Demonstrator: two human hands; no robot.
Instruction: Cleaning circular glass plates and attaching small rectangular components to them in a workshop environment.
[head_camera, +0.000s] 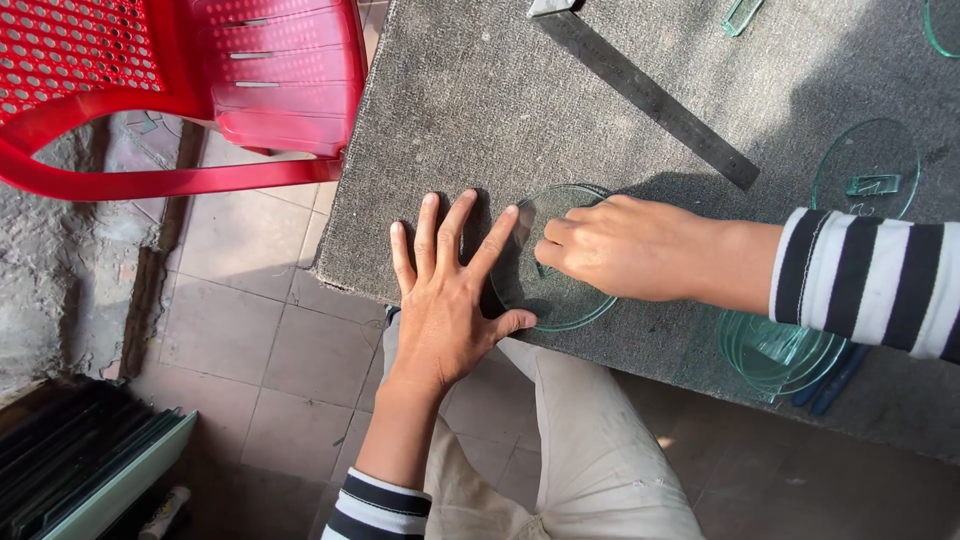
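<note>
A grey, felt-covered workbench (470, 90) stands over a tiled floor (260, 330), its near-left corner just beside the hands. The left hand (445, 300) lies flat with fingers spread, palm partly past the near edge, its forefinger tip and thumb touching the rim of a round glass disc (560, 300). The right hand (625, 248) rests curled on top of that disc, fingers drawn together; whether they pinch a tool cannot be told. The disc sits by the near edge, slightly overhanging it; being round, it has no long axis or heading. Farther right, a stack of glass discs (775, 355) overhangs the same edge. Beyond the hands a steel ruler (645, 95) runs diagonally, with bare felt between. A red plastic chair (200, 80) stands off the left edge.
</note>
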